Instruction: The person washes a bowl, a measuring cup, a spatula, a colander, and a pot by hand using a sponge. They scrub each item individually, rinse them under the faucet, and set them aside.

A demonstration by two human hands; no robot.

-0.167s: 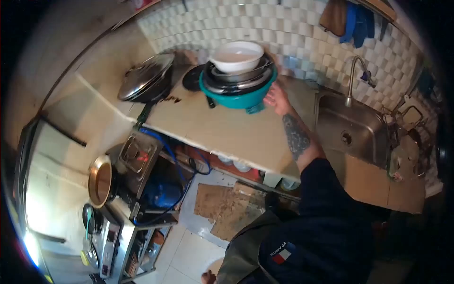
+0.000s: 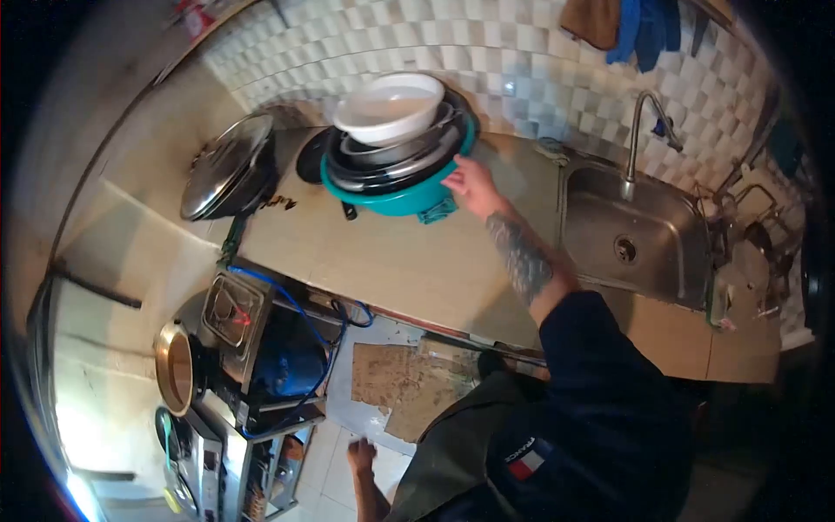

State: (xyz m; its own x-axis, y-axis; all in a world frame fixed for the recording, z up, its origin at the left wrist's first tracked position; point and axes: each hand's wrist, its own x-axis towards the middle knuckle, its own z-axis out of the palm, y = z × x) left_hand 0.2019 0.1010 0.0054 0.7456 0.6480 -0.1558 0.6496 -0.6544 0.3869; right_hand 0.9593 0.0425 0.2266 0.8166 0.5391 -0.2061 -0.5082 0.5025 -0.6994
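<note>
Right hand grips rim of teal basin on table by the wall; left hand hangs loose, empty. Basin stacked w/ pans & white bowl, prob. heavy, tippy, breakable; hold rim both sides.

Dim, warm light — fisheye vignette

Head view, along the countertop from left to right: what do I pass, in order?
lidded pan → teal basin stacked with dishes → right hand at the basin's rim → sink
</note>
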